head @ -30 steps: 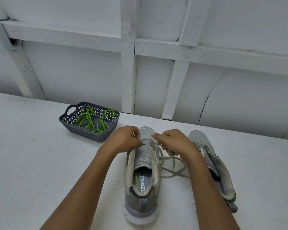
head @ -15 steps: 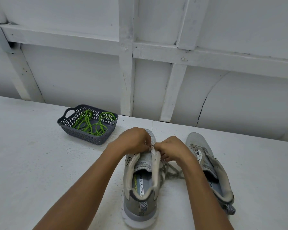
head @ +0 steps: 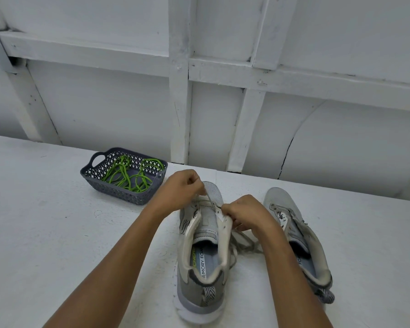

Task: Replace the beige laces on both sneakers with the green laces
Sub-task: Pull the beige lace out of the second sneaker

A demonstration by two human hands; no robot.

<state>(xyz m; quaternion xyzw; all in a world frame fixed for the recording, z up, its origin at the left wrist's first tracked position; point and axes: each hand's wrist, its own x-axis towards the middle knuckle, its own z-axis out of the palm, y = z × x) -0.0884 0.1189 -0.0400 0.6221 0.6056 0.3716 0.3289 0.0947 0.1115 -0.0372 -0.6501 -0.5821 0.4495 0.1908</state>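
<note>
Closely, the left hand (head: 180, 188) pinches a taut strand of beige lace (head: 207, 197), and the right hand (head: 244, 214) grips the eyelet edge of the left sneaker (head: 199, 268). The right sneaker (head: 294, 233) stands just beside it. The basket (head: 118, 192) of green laces (head: 128, 176) sits far left, near the far edge of the table (head: 45, 233).

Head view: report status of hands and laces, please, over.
Left hand pinches beige lace, taut above centre sneaker. Right hand grips its eyelet edge. Green laces in basket, untouched. Nothing in the way.
</note>
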